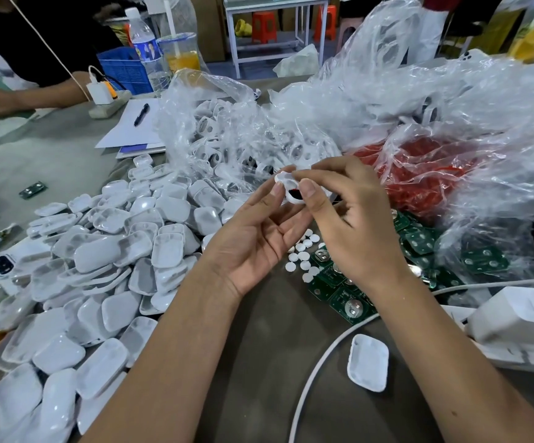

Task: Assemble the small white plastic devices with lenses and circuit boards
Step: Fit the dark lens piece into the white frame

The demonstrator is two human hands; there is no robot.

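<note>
Both hands hold one small white plastic shell (286, 182) with a dark red lens inside, lifted above the table's middle. My left hand (256, 238) grips it from the left, thumb on its edge. My right hand (352, 219) pinches it from the right, thumb pressed on the lens area. Under my right hand lie green circuit boards (345, 295) and small white round discs (302, 255). A big heap of white shells (105, 257) fills the left. One single white shell (368, 366) lies near the front.
Clear plastic bags (419, 123) of white parts and a red bag (419, 174) crowd the back and right. A white cable (320, 369) and charger (521, 318) lie at right. A phone (1, 265), papers with a pen (141, 115), a bottle (145, 49) and another person's arm (35, 94) are at left.
</note>
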